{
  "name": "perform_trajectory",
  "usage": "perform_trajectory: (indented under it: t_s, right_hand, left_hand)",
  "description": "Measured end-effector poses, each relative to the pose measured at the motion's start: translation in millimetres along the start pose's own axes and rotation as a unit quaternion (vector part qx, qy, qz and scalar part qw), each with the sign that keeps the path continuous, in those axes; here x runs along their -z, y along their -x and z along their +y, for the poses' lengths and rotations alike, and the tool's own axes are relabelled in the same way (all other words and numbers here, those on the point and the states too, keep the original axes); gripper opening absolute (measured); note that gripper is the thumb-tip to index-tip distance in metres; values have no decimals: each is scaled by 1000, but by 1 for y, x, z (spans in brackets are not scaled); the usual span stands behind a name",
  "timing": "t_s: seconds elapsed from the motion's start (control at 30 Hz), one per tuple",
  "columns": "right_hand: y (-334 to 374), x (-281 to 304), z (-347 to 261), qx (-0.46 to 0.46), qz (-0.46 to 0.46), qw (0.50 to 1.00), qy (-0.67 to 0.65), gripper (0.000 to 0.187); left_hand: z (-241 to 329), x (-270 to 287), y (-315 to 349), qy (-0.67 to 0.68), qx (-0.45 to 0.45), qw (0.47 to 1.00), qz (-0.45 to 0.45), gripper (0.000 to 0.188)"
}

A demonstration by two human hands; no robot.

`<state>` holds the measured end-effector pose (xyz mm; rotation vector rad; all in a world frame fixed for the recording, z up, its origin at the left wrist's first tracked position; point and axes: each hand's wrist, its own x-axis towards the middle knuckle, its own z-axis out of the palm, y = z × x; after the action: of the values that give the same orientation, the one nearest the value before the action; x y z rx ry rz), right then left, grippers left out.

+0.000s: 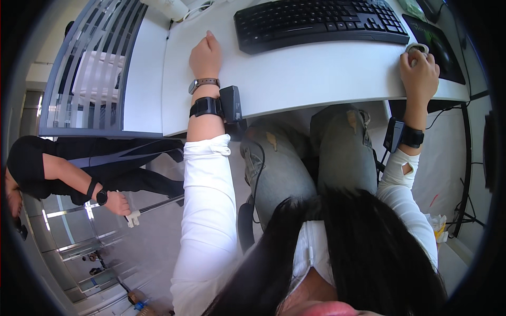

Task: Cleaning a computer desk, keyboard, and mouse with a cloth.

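Observation:
My left hand (205, 57) rests on the white desk (295, 79) in a loose fist, left of the black keyboard (321, 23). Nothing sticks out of its curled fingers. Over at the desk's right side, my right hand (420, 73) has its fingers closed round a small, round, pale object (417, 48) with a ring-like rim; its exact kind is partly hidden by the fingers. That object sits at the left edge of a dark mouse pad (440, 50). Each forearm carries a black strap with a black box, and the left wrist also wears a watch.
A grey-framed partition (87, 68) stands at the desk's left. Beyond it, another person's hand (117, 203) grips a white fitting on a rod. A white cable (197, 9) lies at the back left. Black cables hang from my arm boxes, and a bag (437, 226) is low on the right.

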<state>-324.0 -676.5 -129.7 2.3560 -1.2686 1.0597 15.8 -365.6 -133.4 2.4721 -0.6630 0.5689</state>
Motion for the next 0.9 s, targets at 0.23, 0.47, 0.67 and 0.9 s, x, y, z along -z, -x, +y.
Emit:
perform_trajectory:
  t_s: [0.23, 0.47, 0.67, 0.9]
  right_hand:
    - [-3, 4, -25, 34, 1, 999, 27, 19]
    - [17, 12, -107, 128, -15, 989, -76, 21]
    - [51, 36, -181, 218, -21, 960, -177, 23]
    - [81, 65, -242, 288, -55, 910, -292, 20]
  left_hand:
    - [6, -1, -1, 48, 10, 999, 15, 54]
    - [3, 0, 0, 89, 20, 996, 18, 54]
    - [7, -3, 2, 101, 15, 995, 23, 54]
    - [6, -2, 1, 104, 25, 994, 18, 53]
